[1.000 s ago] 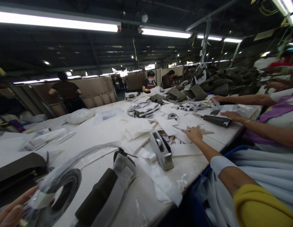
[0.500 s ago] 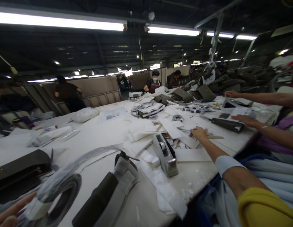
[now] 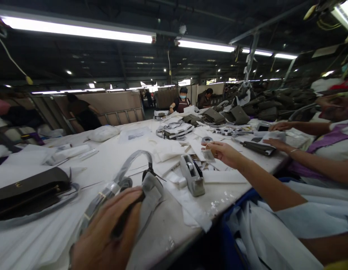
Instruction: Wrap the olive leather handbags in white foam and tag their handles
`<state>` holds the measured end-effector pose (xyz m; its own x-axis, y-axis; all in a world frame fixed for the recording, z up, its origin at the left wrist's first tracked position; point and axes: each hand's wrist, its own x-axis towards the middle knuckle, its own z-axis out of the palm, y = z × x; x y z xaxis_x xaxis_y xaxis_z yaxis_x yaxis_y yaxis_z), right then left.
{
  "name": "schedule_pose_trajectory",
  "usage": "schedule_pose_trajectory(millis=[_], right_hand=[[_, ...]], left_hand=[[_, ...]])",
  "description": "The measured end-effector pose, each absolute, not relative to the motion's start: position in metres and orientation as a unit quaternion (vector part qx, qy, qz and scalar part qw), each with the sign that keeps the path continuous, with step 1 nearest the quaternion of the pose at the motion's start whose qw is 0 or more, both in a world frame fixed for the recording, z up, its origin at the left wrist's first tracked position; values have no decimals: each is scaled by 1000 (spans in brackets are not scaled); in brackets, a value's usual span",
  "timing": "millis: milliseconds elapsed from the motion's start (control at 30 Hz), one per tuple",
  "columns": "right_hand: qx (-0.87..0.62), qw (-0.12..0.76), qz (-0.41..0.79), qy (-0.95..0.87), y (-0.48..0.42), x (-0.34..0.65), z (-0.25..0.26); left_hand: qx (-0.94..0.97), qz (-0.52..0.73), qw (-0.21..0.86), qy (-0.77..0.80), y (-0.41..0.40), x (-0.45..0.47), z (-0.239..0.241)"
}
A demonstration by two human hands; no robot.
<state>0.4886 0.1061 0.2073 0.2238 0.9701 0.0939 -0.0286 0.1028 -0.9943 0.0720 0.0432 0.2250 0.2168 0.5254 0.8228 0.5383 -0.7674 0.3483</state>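
Observation:
My left hand [image 3: 106, 232] is in the foreground, its fingers wrapped round a dark olive handbag [image 3: 123, 222]. White wrapping [image 3: 151, 193] covers the far end of the bag. A strap in clear plastic [image 3: 136, 154] arches up behind the hand. My right hand [image 3: 223, 152] is stretched over the middle of the table, thumb and fingers pinched on a small pale piece [image 3: 209, 154]. That piece is too small to name. Just below it stands a grey tape dispenser [image 3: 194, 182], among white and brown card scraps [image 3: 223, 165].
Another dark handbag [image 3: 30, 191] lies at left on the white table [image 3: 112, 150]. Several bags [image 3: 213, 115] are heaped farther back. At right, a co-worker's hands [image 3: 276, 144] touch a dark flat bag [image 3: 258, 148]. A blue-rimmed bin [image 3: 232, 240] with pale sheets stands below the table edge.
My left hand has moved right from the coiled strap onto the dark bag. My right hand has moved left and lifted from the scraps with a small piece. The view has shifted slightly.

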Motion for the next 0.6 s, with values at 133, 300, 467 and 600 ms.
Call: schedule_pose_trajectory(millis=[133,300,467,600], right_hand=[[-422,526,554,-487,64,403,210],[-332,512,630,-480,29,338,200],[-327,520,657,-436,15,305,178],[-342,564,609,-440,3,283,154]], left_hand=[[-815,-479,-169,-280,49,129,206],[-763,-412,-413,-280,63,143,185],[-715,-407,-488,-292,53,127,166],[-659,-451,-492,-347,43,118,154]])
